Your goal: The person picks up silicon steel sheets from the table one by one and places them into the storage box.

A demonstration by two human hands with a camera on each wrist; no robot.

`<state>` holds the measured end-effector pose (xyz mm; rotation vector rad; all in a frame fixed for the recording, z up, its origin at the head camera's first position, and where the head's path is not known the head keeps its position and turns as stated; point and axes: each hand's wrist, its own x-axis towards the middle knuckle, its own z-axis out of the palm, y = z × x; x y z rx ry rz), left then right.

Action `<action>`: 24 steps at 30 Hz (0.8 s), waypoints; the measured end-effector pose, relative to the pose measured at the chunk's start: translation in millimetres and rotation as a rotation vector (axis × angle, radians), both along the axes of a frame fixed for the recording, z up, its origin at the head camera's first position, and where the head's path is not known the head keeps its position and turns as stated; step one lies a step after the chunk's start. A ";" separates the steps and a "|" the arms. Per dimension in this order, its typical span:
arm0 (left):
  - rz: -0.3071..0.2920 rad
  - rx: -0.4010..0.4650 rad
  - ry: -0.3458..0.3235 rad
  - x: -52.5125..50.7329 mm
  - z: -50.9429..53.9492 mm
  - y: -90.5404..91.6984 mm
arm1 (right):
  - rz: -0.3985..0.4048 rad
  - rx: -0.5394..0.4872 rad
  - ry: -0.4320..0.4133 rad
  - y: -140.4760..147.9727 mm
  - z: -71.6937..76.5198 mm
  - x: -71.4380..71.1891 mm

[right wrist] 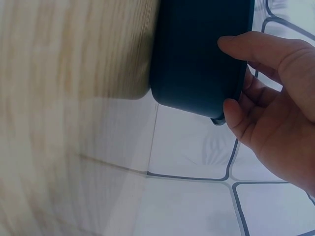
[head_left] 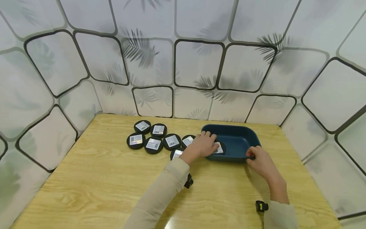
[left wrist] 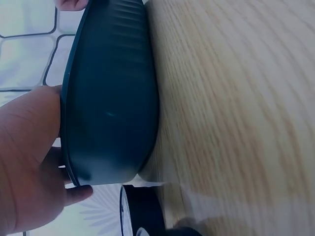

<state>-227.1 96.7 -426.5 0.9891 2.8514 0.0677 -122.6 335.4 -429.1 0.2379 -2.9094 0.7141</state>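
Observation:
A dark blue bin [head_left: 231,158] stands on the table. My left hand [head_left: 201,144] reaches over its left end, fingers spread and bent inside the rim; a black disc [head_left: 219,148] with a pale label lies by the thumb, partly covered. In the left wrist view the left hand [left wrist: 32,157] laps over the bin wall [left wrist: 110,98], most fingertips hidden behind it. My right hand [head_left: 261,160] grips the rim at the front right corner. From the right wrist view, the right hand [right wrist: 275,93] has one digit against the outer wall [right wrist: 197,64] and others at the rim.
Several black labelled discs [head_left: 153,144] lie label up on the wooden table [head_left: 114,184], left of the bin, some touching. One disc [head_left: 176,153] is partly behind my left wrist. A patterned curtain [head_left: 154,70] surrounds the table's back and sides.

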 end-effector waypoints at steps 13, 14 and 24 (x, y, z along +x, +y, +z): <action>0.010 0.288 0.142 16.9 -0.9 -45.4 | 0.000 0.017 0.013 1.3 0.5 0.1; 0.017 0.306 0.145 19.3 -0.3 -50.4 | -0.001 0.017 0.013 1.2 0.4 0.2; 0.107 0.481 0.162 41.0 11.5 -99.9 | 0.009 0.029 -0.014 2.8 -0.7 -1.4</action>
